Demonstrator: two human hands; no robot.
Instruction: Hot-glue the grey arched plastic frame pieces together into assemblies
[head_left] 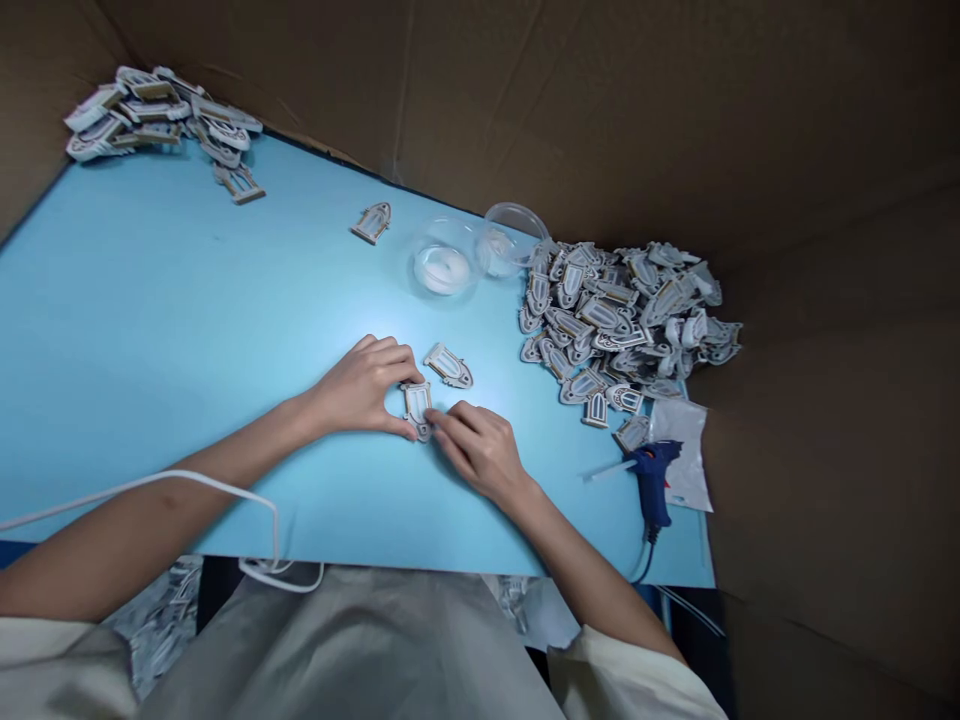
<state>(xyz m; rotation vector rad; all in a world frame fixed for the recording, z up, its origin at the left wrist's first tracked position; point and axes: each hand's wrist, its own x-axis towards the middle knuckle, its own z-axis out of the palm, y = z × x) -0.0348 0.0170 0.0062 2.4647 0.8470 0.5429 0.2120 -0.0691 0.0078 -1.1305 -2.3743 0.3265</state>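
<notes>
A small arch-shaped frame piece (417,402), pale with a light panel in its middle, lies on the blue table (300,510). My left hand (367,388) grips it from the left, thumb at the lower edge and fingers at the upper edge. From the right, my right hand (482,448) reaches in with fingers curled together, its fingertips at the piece's right side. Whatever those fingertips may pinch is too small to make out. Just above, a second arch-shaped piece (449,366) rests on its own, touched by neither hand.
A big pile of similar pieces (615,310) is at the right, a smaller pile (150,112) at the back left. Two clear plastic cups (444,268) stand at the back. A blue glue gun (652,485) lies by a plastic bag (694,430). A white cable (202,477) crosses my left forearm.
</notes>
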